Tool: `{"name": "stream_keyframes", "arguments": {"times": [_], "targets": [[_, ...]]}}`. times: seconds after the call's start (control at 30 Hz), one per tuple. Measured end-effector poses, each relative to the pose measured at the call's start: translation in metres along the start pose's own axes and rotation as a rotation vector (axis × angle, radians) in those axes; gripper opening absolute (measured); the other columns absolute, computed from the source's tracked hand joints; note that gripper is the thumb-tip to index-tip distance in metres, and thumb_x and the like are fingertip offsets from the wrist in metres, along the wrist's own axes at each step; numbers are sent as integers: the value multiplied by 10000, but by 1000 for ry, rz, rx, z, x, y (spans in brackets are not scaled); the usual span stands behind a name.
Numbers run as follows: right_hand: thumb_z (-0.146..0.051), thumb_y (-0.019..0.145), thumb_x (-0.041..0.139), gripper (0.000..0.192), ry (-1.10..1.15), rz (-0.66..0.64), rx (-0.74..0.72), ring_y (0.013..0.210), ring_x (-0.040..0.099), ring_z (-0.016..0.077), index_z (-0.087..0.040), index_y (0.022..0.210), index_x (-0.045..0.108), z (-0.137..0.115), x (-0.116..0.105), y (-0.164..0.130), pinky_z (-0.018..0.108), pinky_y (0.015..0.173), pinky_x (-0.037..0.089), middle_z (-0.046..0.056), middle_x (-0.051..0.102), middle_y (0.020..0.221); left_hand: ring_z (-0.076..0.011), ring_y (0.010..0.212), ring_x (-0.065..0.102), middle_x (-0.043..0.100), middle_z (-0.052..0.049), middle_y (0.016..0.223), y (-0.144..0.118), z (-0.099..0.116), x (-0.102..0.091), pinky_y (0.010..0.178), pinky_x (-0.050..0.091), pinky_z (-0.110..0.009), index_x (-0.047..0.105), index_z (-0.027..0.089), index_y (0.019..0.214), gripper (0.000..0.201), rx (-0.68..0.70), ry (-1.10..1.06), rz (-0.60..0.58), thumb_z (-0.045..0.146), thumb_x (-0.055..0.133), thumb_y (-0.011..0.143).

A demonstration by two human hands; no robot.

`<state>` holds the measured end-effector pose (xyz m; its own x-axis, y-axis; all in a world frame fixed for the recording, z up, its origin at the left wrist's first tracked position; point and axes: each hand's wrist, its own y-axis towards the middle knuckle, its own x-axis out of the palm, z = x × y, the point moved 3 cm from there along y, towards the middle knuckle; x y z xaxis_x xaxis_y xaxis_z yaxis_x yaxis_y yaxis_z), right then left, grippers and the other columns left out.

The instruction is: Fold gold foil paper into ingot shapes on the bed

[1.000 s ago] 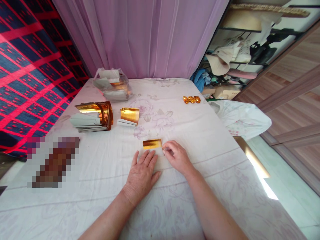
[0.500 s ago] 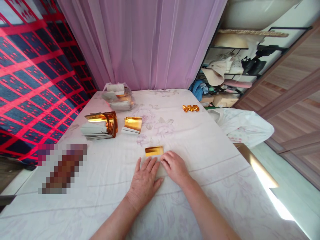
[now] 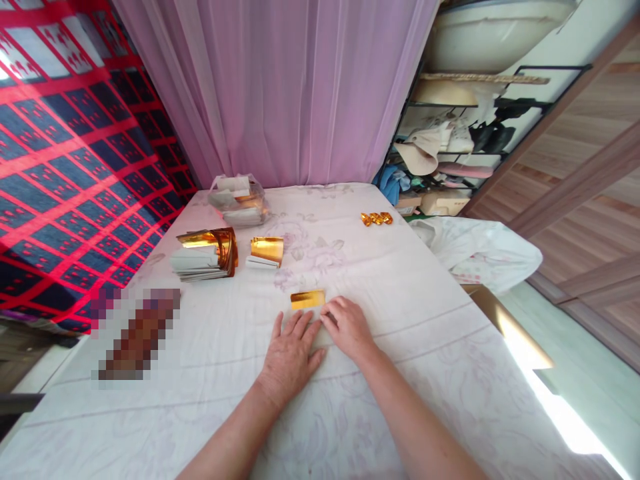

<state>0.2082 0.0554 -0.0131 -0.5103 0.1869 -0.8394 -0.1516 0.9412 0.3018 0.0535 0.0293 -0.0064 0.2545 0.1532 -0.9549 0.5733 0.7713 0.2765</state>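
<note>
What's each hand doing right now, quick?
Left hand: open, palm down, by the gold strip.
Right hand: partly curled by the gold strip's right end; can't tell whether it's gripping.

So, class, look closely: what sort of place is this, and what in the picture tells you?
Probably a room in a home: a purple curtain hangs beyond the flower-printed cloth, while a pale cap and what look like dark shoes are stored at the right.
</note>
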Motion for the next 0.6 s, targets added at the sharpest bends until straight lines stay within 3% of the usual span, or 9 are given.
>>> {"name": "stream_keyframes", "arguments": {"times": [0.2,0.6], "targets": [[-176,846,607,55,-10,10,6,849,587,178,-213,808,617,0,0,0,296,747,400,18,614,846,-258,1290,492,582,-88,1358,-2,-3,-1,1131,269,-536,551,194,1280,429,30,-13,-28,427,479,927],[-171,839,611,55,-8,27,-16,827,587,172,-216,809,617,2,1,0,292,740,404,20,620,849,-273,1305,485,578,-110,1361,-13,-15,-3,1156,224,-545,577,184,1263,423,49,24,30,428,462,937]]}}
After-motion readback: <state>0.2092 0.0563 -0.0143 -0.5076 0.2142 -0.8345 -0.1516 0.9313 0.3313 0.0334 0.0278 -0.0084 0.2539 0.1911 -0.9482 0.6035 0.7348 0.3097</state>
